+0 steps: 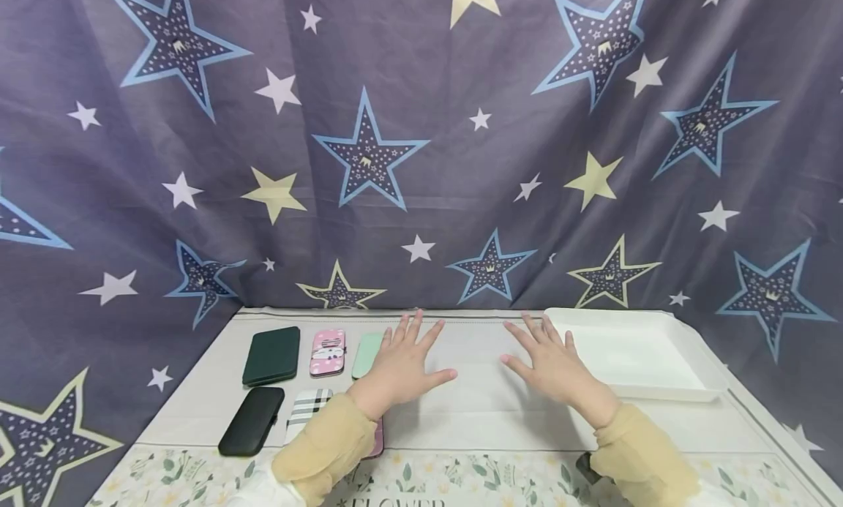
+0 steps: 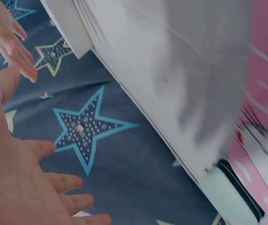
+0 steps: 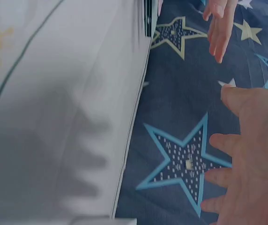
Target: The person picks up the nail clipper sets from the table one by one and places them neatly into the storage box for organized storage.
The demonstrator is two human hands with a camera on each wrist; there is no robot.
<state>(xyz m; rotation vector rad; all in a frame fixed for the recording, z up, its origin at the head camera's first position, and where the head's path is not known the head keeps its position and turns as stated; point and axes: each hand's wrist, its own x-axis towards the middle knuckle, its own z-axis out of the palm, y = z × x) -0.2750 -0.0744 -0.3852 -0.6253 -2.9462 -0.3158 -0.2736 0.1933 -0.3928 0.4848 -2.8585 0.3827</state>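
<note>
Both hands hover over the table with fingers spread, palms down and nothing held. My left hand point(image 1: 403, 368) is nearest a mint-green case point(image 1: 366, 352), which it partly covers in the head view. Beside that lie a pink case with a cartoon print point(image 1: 327, 352) and a dark green case point(image 1: 271, 355). Closer to me are a black case point(image 1: 252, 421), a plaid case point(image 1: 306, 410) and a purplish case point(image 1: 377, 441), the last mostly hidden behind the left forearm. My right hand point(image 1: 552, 366) is by the left side of a white tray point(image 1: 665, 393).
The light table cover point(image 1: 474, 419) has a floral front band point(image 1: 487, 474). A dark curtain with stars point(image 1: 421, 163) hangs right behind the table's back edge. A small dark object point(image 1: 586, 467) shows at the right sleeve.
</note>
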